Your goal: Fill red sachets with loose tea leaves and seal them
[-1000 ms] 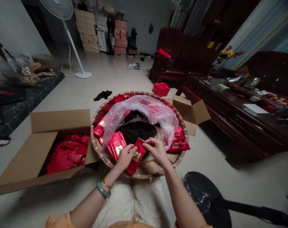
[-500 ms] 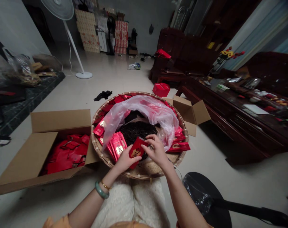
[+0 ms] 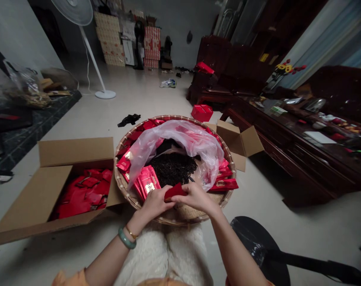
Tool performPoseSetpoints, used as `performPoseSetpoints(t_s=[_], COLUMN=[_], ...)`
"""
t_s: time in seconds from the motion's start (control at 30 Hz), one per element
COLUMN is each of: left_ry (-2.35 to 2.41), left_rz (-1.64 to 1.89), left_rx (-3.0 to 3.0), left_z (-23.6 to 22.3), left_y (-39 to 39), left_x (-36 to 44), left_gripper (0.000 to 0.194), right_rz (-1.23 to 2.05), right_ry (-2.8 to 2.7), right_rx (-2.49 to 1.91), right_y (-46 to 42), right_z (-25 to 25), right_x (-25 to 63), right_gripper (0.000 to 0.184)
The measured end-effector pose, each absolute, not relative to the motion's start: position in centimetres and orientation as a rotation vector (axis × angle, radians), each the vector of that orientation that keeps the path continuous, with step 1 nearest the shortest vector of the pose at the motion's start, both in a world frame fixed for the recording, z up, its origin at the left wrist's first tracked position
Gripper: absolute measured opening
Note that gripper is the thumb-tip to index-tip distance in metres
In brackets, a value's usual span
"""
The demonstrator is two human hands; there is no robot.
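Pale living-room floor (image 3: 144, 99) holds an open cardboard box (image 3: 76, 151) of red packets beside a round bamboo basket (image 3: 124, 197). Inside, a clear plastic liner (image 3: 180, 137) gathers around dark loose tea (image 3: 172, 169), with a stack of red foil packets (image 3: 146, 184) near it. Left hand (image 3: 155, 204) and right hand (image 3: 196, 198), fingers curled, pinch one red packet (image 3: 174, 192) between them; a slack grip could drop it into the tea.

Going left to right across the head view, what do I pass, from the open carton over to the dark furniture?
Open cardboard box → left hand → red packet → right hand → smaller cardboard box → dark wooden cabinet
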State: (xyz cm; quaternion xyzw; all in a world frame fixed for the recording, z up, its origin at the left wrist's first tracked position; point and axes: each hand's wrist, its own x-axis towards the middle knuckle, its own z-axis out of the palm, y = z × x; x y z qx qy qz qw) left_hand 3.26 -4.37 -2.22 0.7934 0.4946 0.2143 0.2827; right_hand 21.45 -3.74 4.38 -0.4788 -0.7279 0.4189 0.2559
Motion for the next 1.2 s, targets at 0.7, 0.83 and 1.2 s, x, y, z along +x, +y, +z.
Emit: performPoseSetpoints(t_s=[0.7,0.83,1.2], left_ry=[1.411,1.46,1.636], left_rz=[0.994,1.095,1.372], left_rx=[2.526,2.49,2.26], left_z=[-3.4,-4.0,-3.9], left_y=[-5.2,-5.3,-4.7], left_x=[4.4,5.5,5.2], left_gripper=[0.05,0.05,0.057], right_rz=[0.973,0.859,0.939], right_ry=[-2.028,-2.105,-1.789], right_rx=[-1.404,-1.417,-1.233], right_y=[-3.5,-3.5,-5.6], right_z=[2.4,3.1,6.7], right_x=[20.7,19.9,20.8], right_gripper=[0.047,0.038,0.024])
